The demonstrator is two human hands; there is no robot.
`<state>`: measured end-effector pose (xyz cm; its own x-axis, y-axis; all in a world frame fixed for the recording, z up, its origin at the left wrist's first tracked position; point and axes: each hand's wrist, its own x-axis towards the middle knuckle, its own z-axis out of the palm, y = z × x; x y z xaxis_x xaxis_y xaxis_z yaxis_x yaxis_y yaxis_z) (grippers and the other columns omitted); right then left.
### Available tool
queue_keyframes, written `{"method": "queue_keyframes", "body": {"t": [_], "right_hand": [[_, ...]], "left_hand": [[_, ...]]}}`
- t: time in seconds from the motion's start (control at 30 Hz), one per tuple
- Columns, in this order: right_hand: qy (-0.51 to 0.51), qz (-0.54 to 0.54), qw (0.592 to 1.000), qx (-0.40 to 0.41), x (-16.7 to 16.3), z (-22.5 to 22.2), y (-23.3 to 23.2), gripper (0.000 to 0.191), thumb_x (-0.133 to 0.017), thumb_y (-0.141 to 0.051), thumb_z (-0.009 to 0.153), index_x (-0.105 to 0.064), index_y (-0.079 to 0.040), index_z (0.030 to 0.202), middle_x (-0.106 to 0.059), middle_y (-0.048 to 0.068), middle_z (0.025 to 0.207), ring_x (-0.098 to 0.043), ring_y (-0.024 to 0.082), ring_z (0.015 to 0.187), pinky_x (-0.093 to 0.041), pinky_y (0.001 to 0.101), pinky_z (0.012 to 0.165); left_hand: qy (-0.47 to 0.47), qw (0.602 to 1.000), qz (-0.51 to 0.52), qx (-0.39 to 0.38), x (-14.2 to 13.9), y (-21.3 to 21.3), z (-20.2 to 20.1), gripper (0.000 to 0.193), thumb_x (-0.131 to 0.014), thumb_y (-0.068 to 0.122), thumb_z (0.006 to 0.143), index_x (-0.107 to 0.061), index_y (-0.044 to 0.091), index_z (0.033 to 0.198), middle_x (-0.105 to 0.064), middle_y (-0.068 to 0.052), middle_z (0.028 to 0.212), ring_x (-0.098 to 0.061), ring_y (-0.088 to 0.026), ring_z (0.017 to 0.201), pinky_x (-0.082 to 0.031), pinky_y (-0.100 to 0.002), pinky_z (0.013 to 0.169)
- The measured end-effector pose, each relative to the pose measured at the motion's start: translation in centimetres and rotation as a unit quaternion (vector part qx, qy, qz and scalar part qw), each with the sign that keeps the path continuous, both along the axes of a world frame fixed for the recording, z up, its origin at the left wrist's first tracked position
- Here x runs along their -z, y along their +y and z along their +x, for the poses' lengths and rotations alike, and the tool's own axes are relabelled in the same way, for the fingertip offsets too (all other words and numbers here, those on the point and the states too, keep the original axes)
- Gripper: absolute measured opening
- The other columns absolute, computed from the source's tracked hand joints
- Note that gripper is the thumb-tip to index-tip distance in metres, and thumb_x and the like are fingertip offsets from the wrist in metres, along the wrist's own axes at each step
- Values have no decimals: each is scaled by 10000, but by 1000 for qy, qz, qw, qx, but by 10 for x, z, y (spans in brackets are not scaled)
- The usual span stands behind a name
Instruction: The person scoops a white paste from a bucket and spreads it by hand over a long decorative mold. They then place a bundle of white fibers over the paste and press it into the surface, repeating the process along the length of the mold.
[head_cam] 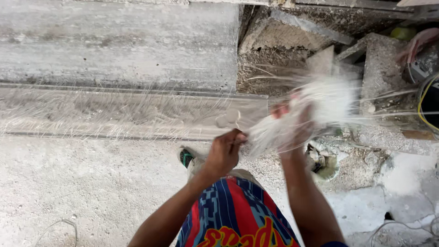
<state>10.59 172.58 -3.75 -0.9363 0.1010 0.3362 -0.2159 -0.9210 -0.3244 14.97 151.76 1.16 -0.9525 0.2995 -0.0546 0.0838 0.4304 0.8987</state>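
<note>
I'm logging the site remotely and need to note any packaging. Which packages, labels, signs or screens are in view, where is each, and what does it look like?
No packages, labels, signs or screens show.
Printed lettering: on the person's shorts at bottom centre, yellow-orange curved letters on red and blue patterned cloth.
Otherwise: the left hand and right hand hold a bundle of white fibres over a dusty concrete floor.

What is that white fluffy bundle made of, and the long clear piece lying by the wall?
The white fluffy bundle looks like loose glass or plant fibre: fine pale strands fray outward. The long clear strip seems to be glossy plastic or glass; the grey surface shows through it. Both hands grip fibre.
</note>
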Motion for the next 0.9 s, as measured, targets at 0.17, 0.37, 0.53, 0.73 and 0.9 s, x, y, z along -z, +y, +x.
{"method": "queue_keyframes", "body": {"t": [0.17,0.37,0.53,0.73,0.9], "right_hand": [[-312,182,834,417,-47,-37,131,500,-471,-526,943,-454,-330,1403,-665,53,1273,-768,195,991,-662,360,744],[-194,139,858,454,-7,-45,229,354,-540,-388,1122,-634,-92,951,-617,71,818,-482,139,571,-390,290,460],[-172,87,905,378,11,-18,234,325,-538,-311,1201,-592,-41,1028,-588,93,822,-436,138,529,-343,268,401],[-102,51,946,305,8,-17,197,328,-489,-326,1092,-644,-48,1169,-647,106,820,-493,134,489,-384,269,371],[-77,5,964,253,21,-19,173,257,-398,-277,1207,-523,-54,1233,-629,102,908,-487,144,547,-388,280,416]], "left_hand": [[279,954,-108,-7,34,-26,-25,230,-525,194,1088,-620,51,936,-699,-114,786,-697,-277,663,-537,-417,519],[98,958,-269,17,84,-31,-48,306,-542,267,1084,-618,69,864,-685,-104,709,-690,-268,620,-538,-405,524],[207,922,-327,-24,110,-50,-43,314,-574,305,1052,-680,105,835,-731,-82,852,-699,-237,794,-532,-508,821],[206,900,-372,-95,108,-63,-36,304,-590,340,1020,-712,156,811,-729,-29,1120,-637,-230,1099,-324,-699,1074],[141,893,-415,-104,97,-80,-43,309,-532,363,1053,-733,180,906,-640,-52,1318,-506,-253,1329,-137,-794,1117]]}}
